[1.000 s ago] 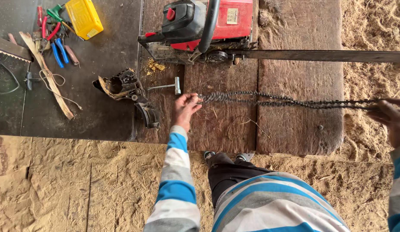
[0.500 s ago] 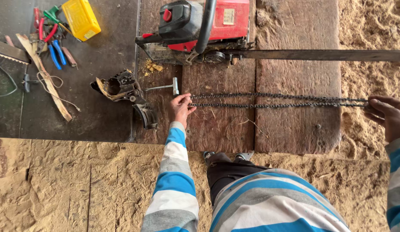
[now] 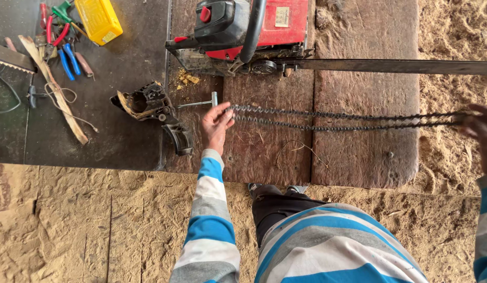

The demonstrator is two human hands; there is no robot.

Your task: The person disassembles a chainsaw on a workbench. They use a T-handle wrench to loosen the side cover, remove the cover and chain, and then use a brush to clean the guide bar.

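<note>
Two hands are stretching one saw chain [image 3: 338, 119] into a long narrow loop along the wooden planks of the bench [image 3: 358, 157], just in front of the bare guide bar [image 3: 390, 66]. The left hand [image 3: 216, 124] is pinching the loop's left end between thumb and fingertips, palm turning down, the striped sleeve reaching straight forward from the body. The right hand [image 3: 479, 131] is gripping the far end past the bench's right edge, over the sawdust; it is blurring, so the exact finger hold cannot be told. The chain is hanging limp between the grips, so it is likely handling as a floppy, fairly heavy, oily run of metal links with sharp cutters; the ends of the loop, taken by the side plates, are looking like the safest hold. Just beside the left hand a T-shaped wrench [image 3: 201, 102] is lying, and to its left a removed black cover [image 3: 149, 105] is resting on the dark metal sheet. The red chainsaw body [image 3: 248, 31] is sitting at the bench's back edge. Toward the back-left corner a yellow box [image 3: 98, 20], pliers with red and blue handles [image 3: 63, 44] and a wooden strip [image 3: 55, 89] are lying.
</note>
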